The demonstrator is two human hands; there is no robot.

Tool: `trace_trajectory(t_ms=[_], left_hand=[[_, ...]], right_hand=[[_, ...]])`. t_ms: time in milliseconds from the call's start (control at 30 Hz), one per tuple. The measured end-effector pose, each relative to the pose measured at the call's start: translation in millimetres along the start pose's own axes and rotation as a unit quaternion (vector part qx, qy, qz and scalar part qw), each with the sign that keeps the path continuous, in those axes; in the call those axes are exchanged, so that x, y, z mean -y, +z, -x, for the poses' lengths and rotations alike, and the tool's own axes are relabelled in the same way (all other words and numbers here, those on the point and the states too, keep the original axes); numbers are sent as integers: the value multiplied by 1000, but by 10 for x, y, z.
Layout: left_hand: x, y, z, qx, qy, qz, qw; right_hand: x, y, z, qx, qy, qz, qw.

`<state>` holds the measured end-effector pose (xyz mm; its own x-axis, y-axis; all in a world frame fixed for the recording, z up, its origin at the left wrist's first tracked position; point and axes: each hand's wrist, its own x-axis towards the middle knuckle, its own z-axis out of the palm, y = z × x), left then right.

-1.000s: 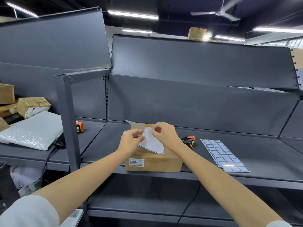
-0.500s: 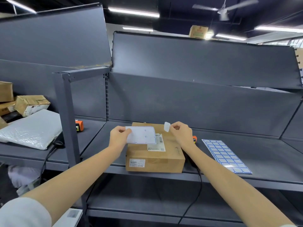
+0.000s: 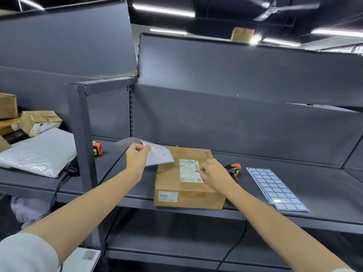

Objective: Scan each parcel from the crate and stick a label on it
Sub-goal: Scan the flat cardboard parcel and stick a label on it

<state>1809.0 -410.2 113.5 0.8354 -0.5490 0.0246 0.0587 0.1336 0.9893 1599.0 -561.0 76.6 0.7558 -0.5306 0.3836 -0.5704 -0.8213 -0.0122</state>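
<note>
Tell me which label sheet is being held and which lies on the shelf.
The left hand grips the mostly peeled label sheet, lifted beside the box. The full blue-bordered sheet lies flat on the shelf, right of the scanner.

parcel [image 3: 188, 185] | labels: barcodes visible | text too small to read

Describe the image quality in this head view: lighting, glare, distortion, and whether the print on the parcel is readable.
Head view: ceiling strip lights blow out white; wide-angle lens bows the shelf edges; glare sheens the grey mailer bag; the shipping label on the cardboard parcel is too soft to read.
</note>
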Motion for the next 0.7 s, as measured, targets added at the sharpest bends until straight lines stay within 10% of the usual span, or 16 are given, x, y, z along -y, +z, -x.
trace_trajectory(t_ms=[500,700], left_hand=[[47,74,32,17,2,-7,1000],[23,92,70,35,-3,18,999]], right_hand=[[-8,-94,68,143,3,-70,987],[-71,-169,93,41,104,-209,972]])
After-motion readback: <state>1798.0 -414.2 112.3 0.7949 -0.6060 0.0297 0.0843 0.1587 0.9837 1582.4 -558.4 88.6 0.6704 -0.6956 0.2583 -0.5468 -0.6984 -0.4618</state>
